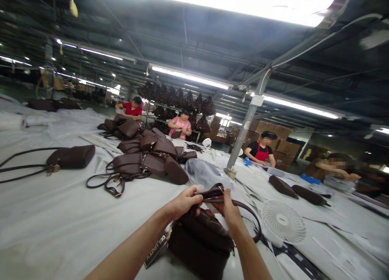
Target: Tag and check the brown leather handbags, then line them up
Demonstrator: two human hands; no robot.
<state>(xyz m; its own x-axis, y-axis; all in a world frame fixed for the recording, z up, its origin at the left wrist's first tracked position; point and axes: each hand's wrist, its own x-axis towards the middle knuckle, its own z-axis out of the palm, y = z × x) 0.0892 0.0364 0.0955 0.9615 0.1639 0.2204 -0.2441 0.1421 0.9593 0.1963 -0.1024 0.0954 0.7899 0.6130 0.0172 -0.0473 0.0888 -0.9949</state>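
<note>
Head view: the left hand (186, 201) and right hand (231, 211) both pinch the brown strap (213, 190) of a dark-brown handbag (197, 245), which sits on the pale worktop (121, 221) just below them. A DELUXITY tag (156, 249) hangs beside it; a white fan (283, 221) stands right.

The nearest bag (197, 243) I see is dark brown, its tag (156, 249) black with pale lettering. The piled bags (152, 144) are brown too; table (91, 215), off-white; fan (282, 219), white; one apron (261, 153), red; another apron (175, 123), pink; boxes (287, 148), tan.
</note>
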